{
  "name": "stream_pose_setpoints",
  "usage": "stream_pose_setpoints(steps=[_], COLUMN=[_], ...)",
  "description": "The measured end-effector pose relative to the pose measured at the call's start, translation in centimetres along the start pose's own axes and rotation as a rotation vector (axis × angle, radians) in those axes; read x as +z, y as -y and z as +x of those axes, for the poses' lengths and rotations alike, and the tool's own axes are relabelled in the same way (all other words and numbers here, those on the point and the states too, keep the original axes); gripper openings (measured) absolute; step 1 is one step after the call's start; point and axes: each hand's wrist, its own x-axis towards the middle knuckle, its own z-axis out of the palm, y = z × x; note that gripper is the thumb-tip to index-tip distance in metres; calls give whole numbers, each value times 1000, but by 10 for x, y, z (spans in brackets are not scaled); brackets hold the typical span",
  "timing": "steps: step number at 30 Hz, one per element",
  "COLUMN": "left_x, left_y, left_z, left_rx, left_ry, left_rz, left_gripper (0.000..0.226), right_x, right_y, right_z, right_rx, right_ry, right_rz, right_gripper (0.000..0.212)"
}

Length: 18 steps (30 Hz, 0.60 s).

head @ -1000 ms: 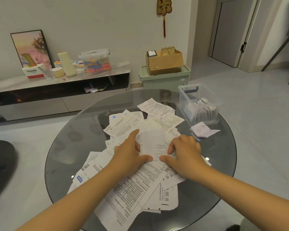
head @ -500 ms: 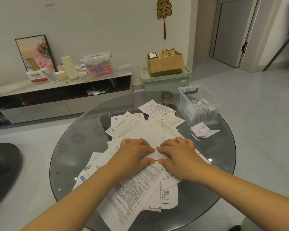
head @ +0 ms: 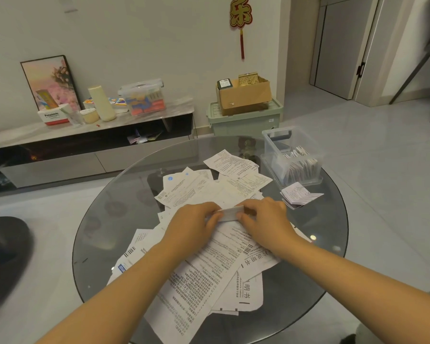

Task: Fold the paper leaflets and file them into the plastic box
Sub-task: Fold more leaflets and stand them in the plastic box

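A narrow folded leaflet (head: 232,213) lies between my two hands, on top of a heap of loose printed leaflets (head: 204,259) in the middle of the round glass table (head: 104,219). My left hand (head: 191,229) pinches its left end and my right hand (head: 266,219) pinches its right end. A clear plastic box (head: 278,150) stands at the table's far right with several folded leaflets upright inside. A small stack of folded leaflets (head: 298,197) lies just in front of the box.
Beyond the table a low TV cabinet (head: 85,145) carries a picture frame, a tissue box and a lidded container. A green storage bin (head: 243,120) with a cardboard box on top stands by the wall. A dark seat (head: 3,256) is at the left.
The leaflet was a broad sheet under my hands a second ago; it is now folded down into a narrow strip, and both hands have moved to its ends.
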Motion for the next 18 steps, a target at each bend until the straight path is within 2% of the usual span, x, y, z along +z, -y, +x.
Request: stream_pose_setpoints(steps=[4,7,10,14,18], left_x=[9,15,17,16,12], left_y=[-4,-7,-4,-1,-4], left_z=[9,16,25,36,40], left_rx=[-183,-245,-305,-340,-359], left_ry=[-71,-92,-43,62,102], left_rz=[-184,-195,-226,-142,-113], left_gripper=[4,20,32,43,41], right_x=[4,11,15,12,9], right_y=[3,4,8,11,12], right_z=[9,14,15,16,19], right_rx=[122,178,175,97,71], right_ry=[-26,1,-1,51,128], right_rz=[119,68,-38,-207,-275], right_gripper=[25,38,47,46,43])
